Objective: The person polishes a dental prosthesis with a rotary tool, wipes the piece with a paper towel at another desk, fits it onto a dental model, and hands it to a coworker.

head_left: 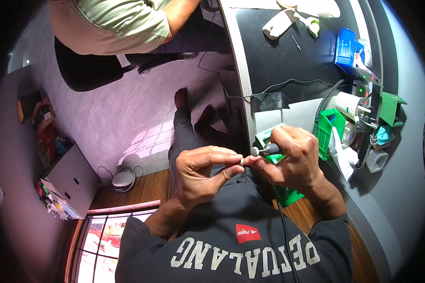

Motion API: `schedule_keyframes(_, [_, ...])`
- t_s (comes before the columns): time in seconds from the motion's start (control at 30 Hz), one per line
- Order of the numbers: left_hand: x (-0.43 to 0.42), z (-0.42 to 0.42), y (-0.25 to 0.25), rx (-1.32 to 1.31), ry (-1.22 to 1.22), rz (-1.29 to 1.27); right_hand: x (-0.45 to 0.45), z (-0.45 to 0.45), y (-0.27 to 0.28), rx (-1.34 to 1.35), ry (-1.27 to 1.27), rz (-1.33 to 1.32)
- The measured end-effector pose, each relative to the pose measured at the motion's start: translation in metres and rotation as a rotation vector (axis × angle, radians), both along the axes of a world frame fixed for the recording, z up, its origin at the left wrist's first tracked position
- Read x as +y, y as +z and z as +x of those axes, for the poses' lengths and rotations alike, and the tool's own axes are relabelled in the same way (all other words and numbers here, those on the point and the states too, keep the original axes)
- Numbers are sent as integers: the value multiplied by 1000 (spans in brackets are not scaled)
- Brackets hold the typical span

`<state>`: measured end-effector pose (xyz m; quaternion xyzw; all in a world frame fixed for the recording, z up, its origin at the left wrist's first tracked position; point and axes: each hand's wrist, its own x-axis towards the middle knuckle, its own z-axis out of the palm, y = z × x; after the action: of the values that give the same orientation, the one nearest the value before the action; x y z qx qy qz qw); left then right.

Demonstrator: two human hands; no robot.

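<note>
My left hand [200, 174] pinches a tiny pale piece [242, 161] between thumb and fingertips; its kind is too small to make out. My right hand [295, 155] is closed around a dark rotary tool [271, 149], with the thumb stretched toward the left fingertips. A small round whitish disc [255, 151] sits on the tool's tip, just above and beside the piece, apart from it. From the right hand a black cord [284, 231] runs down over my dark shirt. Both hands are held in front of my chest, near the bench corner.
On the right stands a black-topped bench [269, 61] with a blue container [345, 49], green bins [329, 132], a white cup [349, 104] and cables. A seated person's arm [182, 16] is at the upper left, above a black chair [82, 68]. A grey cabinet [73, 179] stands left.
</note>
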<state>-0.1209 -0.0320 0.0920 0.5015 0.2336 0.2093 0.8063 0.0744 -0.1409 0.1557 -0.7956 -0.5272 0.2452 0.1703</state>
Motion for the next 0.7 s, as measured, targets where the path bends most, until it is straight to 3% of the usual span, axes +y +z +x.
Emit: schedule_keyframes(0.7, [-1,-2,9,110,7,-132,0,-1,-1,-4,138,-28])
